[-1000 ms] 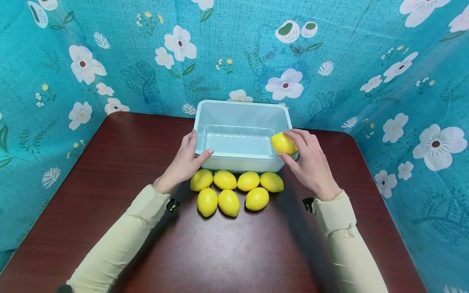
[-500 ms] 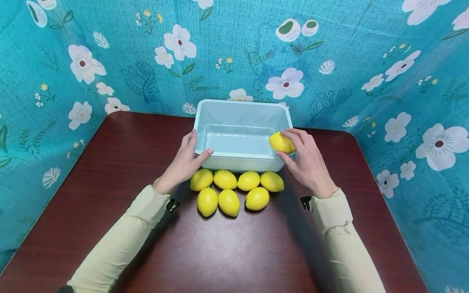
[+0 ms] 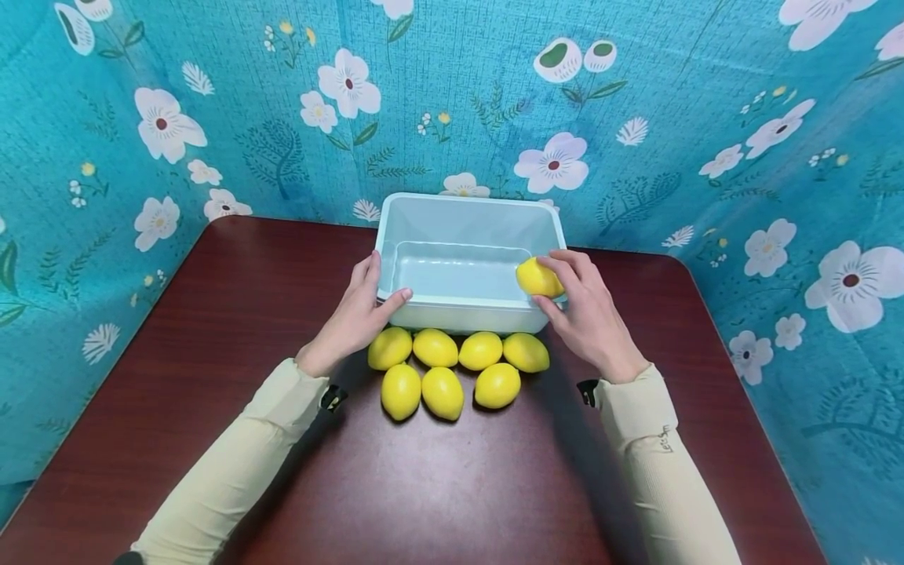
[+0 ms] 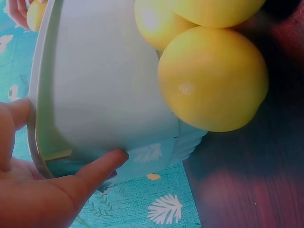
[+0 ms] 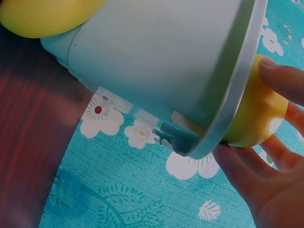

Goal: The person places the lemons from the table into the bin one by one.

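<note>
A pale blue plastic bin [image 3: 469, 318] stands at the back of the table, its open top facing up. My left hand [image 3: 353, 322] grips its front left corner, thumb on the front rim and fingers along the left wall. My right hand [image 3: 589, 318] holds a yellow lemon [image 3: 533, 276] between thumb and fingers over the front right corner, inside the rim in the head view. In the right wrist view this lemon [image 5: 259, 111] shows just beyond the rim. Several more lemons [image 3: 442, 392] lie in two rows in front of the bin, the back row close to its wall.
The dark reddish-brown table [image 3: 452, 486] reaches toward me and to both sides. A teal flowered cloth [image 3: 268, 102] hangs behind the bin and along both sides. The front row of lemons has a gap left of its rightmost lemon [image 3: 497, 385].
My right hand has moved slightly left with the lemon, bringing it further over the bin's inside. My left hand, the bin and the lemons on the table have stayed put.
</note>
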{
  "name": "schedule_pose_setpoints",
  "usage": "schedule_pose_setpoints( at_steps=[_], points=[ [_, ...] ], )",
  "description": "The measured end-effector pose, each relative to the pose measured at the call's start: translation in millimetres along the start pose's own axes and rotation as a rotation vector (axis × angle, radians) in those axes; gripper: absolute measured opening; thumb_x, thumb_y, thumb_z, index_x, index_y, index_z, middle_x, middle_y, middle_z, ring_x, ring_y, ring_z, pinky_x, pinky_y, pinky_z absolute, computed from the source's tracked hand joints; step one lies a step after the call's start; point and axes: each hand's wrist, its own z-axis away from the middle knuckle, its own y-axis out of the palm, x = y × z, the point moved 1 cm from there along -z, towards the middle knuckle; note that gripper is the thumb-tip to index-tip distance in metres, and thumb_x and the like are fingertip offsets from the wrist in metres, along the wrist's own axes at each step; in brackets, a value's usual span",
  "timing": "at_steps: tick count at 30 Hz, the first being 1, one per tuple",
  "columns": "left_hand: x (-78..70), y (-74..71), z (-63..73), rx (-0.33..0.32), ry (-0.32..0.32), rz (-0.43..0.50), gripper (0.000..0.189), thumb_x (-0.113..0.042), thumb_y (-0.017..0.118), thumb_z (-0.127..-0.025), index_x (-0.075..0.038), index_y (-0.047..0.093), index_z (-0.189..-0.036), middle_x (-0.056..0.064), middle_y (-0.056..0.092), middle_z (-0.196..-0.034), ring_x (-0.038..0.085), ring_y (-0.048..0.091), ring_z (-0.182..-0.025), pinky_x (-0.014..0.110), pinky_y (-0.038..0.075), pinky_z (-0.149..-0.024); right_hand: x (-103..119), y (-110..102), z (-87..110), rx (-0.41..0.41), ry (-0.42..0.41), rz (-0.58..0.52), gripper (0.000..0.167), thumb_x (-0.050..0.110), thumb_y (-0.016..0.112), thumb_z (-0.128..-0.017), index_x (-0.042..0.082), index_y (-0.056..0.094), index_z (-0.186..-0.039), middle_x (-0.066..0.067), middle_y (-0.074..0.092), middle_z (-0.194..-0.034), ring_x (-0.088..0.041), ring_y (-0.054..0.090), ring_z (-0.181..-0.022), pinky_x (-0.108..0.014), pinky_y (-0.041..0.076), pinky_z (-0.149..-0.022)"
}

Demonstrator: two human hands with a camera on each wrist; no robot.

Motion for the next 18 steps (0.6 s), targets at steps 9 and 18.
schedule_pose_setpoints(
  at_steps=[9,18],
  points=[
    [-0.7,-0.8,-0.2,0.003,0.001,-0.01,0.085,-0.037,0.053,-0.098,0.0,0.0,-0.154,0.018,0.007,-0.159,0.031,0.024,-0.143,0.047,0.028,-0.115,0.1,2.8,-0.9,0.021,0.029,-0.003,0.051,0.011,0.074,-0.085,0.003,0.054,-0.131,-0.019,0.045,-0.132,-0.032,0.046,-0.117,-0.047,0.047,-0.091],
    [-0.1,-0.9,0.6,0.003,0.004,-0.022,0.085,-0.038,0.053,-0.099,0.001,0.0,-0.153,0.019,0.007,-0.159,0.031,0.025,-0.143,0.047,0.028,-0.115,-0.5,7.3,-0.2,0.038,0.031,-0.018,0.05,0.011,0.071,-0.087,0.004,0.053,-0.134,-0.019,0.045,-0.134,-0.033,0.047,-0.118,-0.049,0.045,-0.095]
  ],
)
